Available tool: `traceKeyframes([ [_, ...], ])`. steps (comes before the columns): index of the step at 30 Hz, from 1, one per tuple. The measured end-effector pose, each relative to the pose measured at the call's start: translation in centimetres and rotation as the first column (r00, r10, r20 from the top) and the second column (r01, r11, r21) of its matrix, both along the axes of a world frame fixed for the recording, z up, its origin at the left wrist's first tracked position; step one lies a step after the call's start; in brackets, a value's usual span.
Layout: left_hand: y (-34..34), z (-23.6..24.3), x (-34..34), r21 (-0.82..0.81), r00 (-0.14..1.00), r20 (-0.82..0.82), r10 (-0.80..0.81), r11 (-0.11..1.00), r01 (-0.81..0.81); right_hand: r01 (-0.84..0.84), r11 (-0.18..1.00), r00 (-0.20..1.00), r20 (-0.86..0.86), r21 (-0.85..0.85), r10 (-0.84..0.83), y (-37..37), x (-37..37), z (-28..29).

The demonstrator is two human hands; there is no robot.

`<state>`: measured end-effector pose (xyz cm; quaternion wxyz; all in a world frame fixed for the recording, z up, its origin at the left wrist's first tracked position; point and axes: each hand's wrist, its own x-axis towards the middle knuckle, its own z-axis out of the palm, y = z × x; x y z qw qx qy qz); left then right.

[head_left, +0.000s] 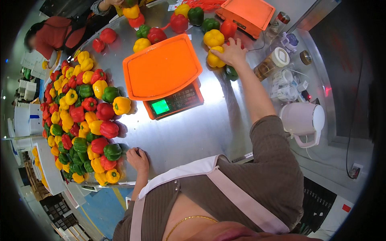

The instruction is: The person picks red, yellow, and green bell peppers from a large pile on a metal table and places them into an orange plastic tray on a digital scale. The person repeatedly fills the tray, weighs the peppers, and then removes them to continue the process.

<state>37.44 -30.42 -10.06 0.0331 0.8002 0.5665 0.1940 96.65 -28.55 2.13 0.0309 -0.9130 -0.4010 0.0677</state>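
My right hand (234, 53) reaches to the far right of the metal table, fingers spread, its thumb against a yellow bell pepper (214, 59). Another yellow bell pepper (214, 38) and a red one (228, 29) lie just beyond it, and a dark green one (231, 72) sits partly under my wrist. Loosely curled, my left hand (138, 160) rests near the front edge, beside a big heap of red, yellow and green bell peppers (82, 120); nothing shows in it. Between my hands stands a scale with a bare orange tray (162, 68) and a lit green display (160, 106).
A second orange scale (247, 14) stands at the far right. Along the right side are a jar with a white lid (271, 64), a purple-lidded bottle (288, 41), white rolls (286, 84) and a pale kettle (301, 120). Another person in red (60, 34) bends at the far left.
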Motion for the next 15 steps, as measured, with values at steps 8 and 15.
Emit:
traceKeyframes([
  [8,-0.1,0.2,0.7,-0.004,0.999,0.006,0.042,0.999,-0.042,-0.096,0.995,0.995,0.024,-0.038,0.097,-2.2,-1.1,0.1],
  [15,-0.1,0.0,0.1,-0.052,0.999,0.0,0.048,0.997,-0.048,-0.173,0.985,0.979,0.112,0.014,0.171,-4.3,-1.5,-2.4],
])
